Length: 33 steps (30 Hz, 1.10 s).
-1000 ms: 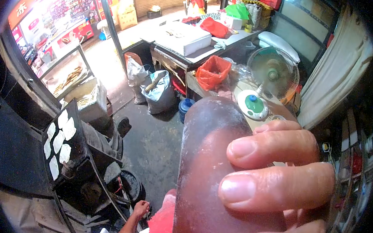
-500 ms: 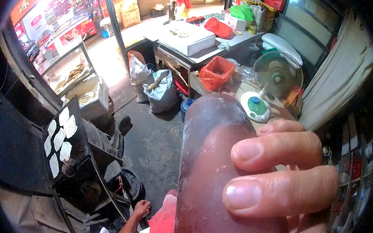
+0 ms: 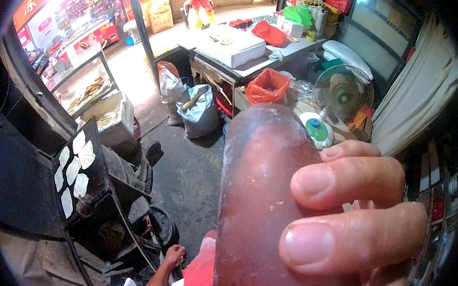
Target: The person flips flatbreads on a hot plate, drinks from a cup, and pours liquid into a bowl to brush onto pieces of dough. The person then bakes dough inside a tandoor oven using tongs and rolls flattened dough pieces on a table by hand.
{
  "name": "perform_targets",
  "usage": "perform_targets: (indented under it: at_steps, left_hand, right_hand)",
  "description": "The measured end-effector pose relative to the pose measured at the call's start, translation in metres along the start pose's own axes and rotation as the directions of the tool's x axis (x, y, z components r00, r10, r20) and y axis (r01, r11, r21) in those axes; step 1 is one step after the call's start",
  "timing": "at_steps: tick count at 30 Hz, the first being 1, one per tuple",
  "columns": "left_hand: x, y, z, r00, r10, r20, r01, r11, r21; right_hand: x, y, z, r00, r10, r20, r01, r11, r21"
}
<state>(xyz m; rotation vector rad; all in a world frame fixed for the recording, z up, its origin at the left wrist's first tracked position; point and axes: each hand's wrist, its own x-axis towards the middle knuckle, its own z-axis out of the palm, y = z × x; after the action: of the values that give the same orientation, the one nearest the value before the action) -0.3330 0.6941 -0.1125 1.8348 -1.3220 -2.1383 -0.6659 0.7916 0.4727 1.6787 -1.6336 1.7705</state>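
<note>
My right hand (image 3: 352, 210) looms very large at the right, close to the camera. Its fingers are curled, with the nails in view. Left of them stands a smooth reddish-brown, rounded shape (image 3: 267, 209) with pale specks, so near the lens that I cannot tell whether it is a thing held or part of the hand. My left hand (image 3: 175, 253) hangs low at my side, fingers curled in; what it holds, if anything, is hidden. It is nearest to a dark bucket (image 3: 162, 226). A black griddle (image 3: 96, 179) with several flat pale dough pieces (image 3: 73, 170) lies left of it.
A white foam box (image 3: 230, 50) sits on a worktable beyond. Filled sacks (image 3: 198, 111) stand on the floor (image 3: 182, 166). A red bag (image 3: 267, 86), a fan (image 3: 344, 95) and a green-and-white lid (image 3: 316, 129) are at the right. A person in red (image 3: 199, 3) is at the back.
My right hand has shifted slightly right, and the reddish-brown shape reaches a little higher. The person in red at the back has moved left. My left hand stays nearly in place.
</note>
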Motion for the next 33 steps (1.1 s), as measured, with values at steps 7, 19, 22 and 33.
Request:
perform_targets:
  at_steps: [7,19,22,33]
  left_hand:
    - [-0.004,0.006,0.002,0.999,0.027,-0.027,-0.025,0.997,0.07]
    - [0.002,0.0,0.0,0.998,0.034,-0.049,-0.028,0.994,0.107]
    - [0.0,0.002,0.001,0.998,0.029,-0.051,-0.023,0.994,0.108]
    - [0.002,0.004,0.0,0.998,0.044,-0.046,-0.037,0.989,0.142]
  right_hand:
    - [0.003,0.002,0.002,1.0,-0.001,-0.007,0.001,1.0,-0.001]
    - [0.006,-0.001,-0.001,1.0,-0.004,-0.03,0.004,1.0,-0.017]
    - [0.006,-0.002,-0.002,0.999,-0.006,-0.034,0.006,1.0,-0.019]
    - [0.006,-0.006,0.003,0.999,-0.01,-0.043,0.009,0.999,-0.033]
